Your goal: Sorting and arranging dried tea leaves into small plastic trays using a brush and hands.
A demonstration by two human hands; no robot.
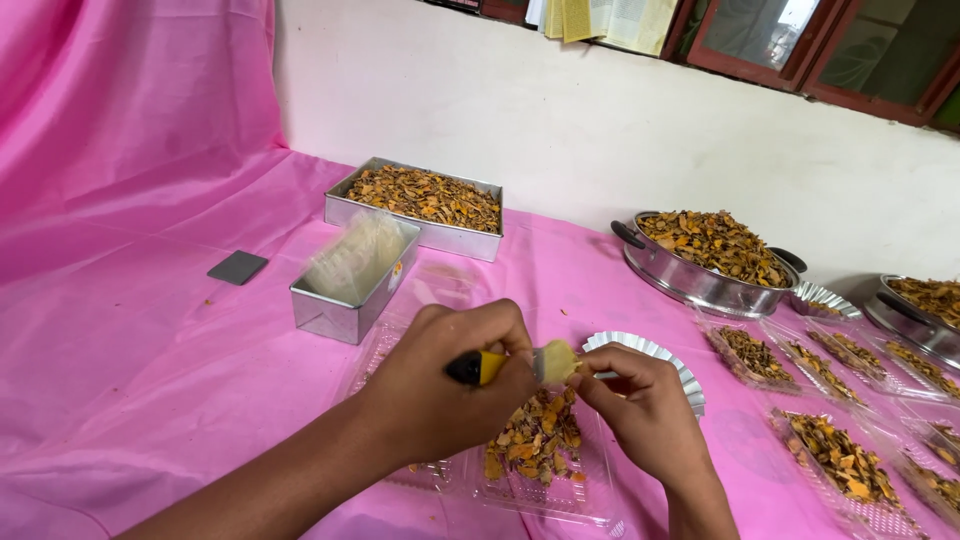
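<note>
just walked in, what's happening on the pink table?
A person is working over an open clear plastic container partly filled with dried orange-brown slices. The left hand grips a yellow-and-black handled tool, its tip meeting a small pale yellowish piece pinched by the right hand. A fluted foil cup sits just behind. More slices fill a rectangular metal tray, a round metal pan and several packed clear containers on the right.
</note>
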